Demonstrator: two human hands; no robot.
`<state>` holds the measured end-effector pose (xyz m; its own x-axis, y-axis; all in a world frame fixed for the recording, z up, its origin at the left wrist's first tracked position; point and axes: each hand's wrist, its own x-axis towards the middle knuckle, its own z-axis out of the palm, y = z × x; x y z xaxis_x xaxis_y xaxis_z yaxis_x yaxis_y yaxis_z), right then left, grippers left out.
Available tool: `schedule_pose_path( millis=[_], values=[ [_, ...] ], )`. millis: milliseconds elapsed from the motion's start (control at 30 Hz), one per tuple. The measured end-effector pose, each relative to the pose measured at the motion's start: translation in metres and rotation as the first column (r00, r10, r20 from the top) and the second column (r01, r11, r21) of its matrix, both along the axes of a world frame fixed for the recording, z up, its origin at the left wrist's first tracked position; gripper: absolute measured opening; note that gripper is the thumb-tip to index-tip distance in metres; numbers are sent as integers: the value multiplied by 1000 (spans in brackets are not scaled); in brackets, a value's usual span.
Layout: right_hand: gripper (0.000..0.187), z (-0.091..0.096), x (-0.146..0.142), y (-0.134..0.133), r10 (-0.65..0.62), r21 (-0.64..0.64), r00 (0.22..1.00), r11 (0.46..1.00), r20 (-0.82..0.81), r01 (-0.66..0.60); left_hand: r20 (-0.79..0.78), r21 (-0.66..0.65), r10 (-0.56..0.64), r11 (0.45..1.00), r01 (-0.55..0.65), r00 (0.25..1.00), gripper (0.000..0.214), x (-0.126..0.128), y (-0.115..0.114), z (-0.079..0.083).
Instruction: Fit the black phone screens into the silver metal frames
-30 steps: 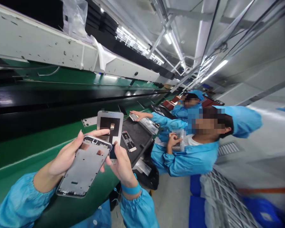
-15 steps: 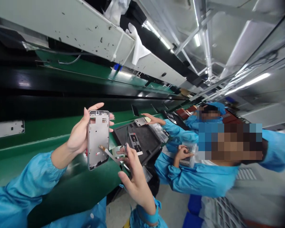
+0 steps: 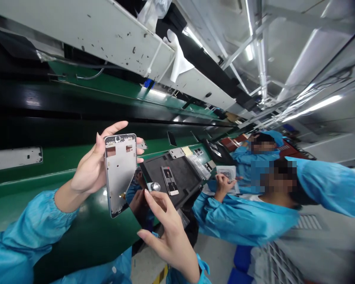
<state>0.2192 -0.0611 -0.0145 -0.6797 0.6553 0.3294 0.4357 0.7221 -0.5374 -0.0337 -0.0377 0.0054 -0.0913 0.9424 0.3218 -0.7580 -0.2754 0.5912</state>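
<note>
Workroom with metal ceiling trusses and strip lights; long glossy green workbench [image 3: 103, 244] under a chipped grey-white metal beam [image 3: 85, 35].

Left hand [image 3: 87, 175]: gripping a silver-grey, rectangular metal phone frame [image 3: 118, 169] by its long sides, thumb on one edge, fingertips past the other. Inner face turned to the wearer, held upright above the bench.

Right hand [image 3: 173, 232]: well below and beside the left, the two hands apart. Thumb and fingers spread about a glossy black, mirror-like panel [image 3: 139, 207]; grip partly hidden. The panel is tilted and overlaps the frame's lower corner in this view; cannot tell whether they touch. A small gold tab [image 3: 122, 195] shows there; its attachment is unclear. At the fingertips, a shiny rounded silver piece [image 3: 155, 186], not identified.

Progress, as judged: frame and panel are both in hand but not seated together. The frame's inner face looks largely bare, its two window cut-outs uncovered. Seating the panel, if the pair belong together, remains undone.

Nearby: black foam-like tray [image 3: 189, 175] holding one slim silver-and-black phone part [image 3: 169, 180]; a silver metal plate [image 3: 176, 153] at its far edge. Another long silver plate [image 3: 14, 158] lies at far left. Beside the tray, a co-worker in blue overalls [image 3: 242, 221] handles a pale gridded sheet [image 3: 226, 172].
</note>
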Motion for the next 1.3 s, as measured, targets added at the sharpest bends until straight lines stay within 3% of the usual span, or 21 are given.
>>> schedule_pose_path(
  millis=[167,300,400,500,633,733,867,1100,1300],
  values=[
    [76,-5,-22,-2,11,5,990,1000,-138,-10,-49,67,-25,997,28,999,59,-5,-7,2],
    [83,-15,-37,-12,-25,-35,922,999,-385,12,-131,188,-63,978,87,989,52,-16,-13,-1],
    [81,-18,-36,-18,-31,-69,876,998,-481,-3,-161,259,-66,960,106,985,49,-23,-18,-1],
    [79,-16,-25,-19,-13,-92,883,995,-469,-34,-171,274,-41,958,88,984,50,-25,-22,2],
    [77,-11,-12,-13,70,-28,932,996,-355,-86,-203,264,30,964,25,979,50,-27,-19,6],
    [77,-11,-12,-7,63,-16,941,997,-333,-72,-279,276,105,961,-25,955,47,-28,-15,6],
    [77,-17,-26,-2,26,-90,922,994,-386,-66,-381,289,185,955,-73,906,46,-22,-9,3],
    [85,-30,-60,5,-196,-346,855,938,-480,20,-358,164,233,969,-185,904,42,-5,-2,3],
    [84,-38,-71,12,-168,-297,842,955,-512,11,-364,150,261,964,-220,894,32,-3,0,-6]
  ],
)
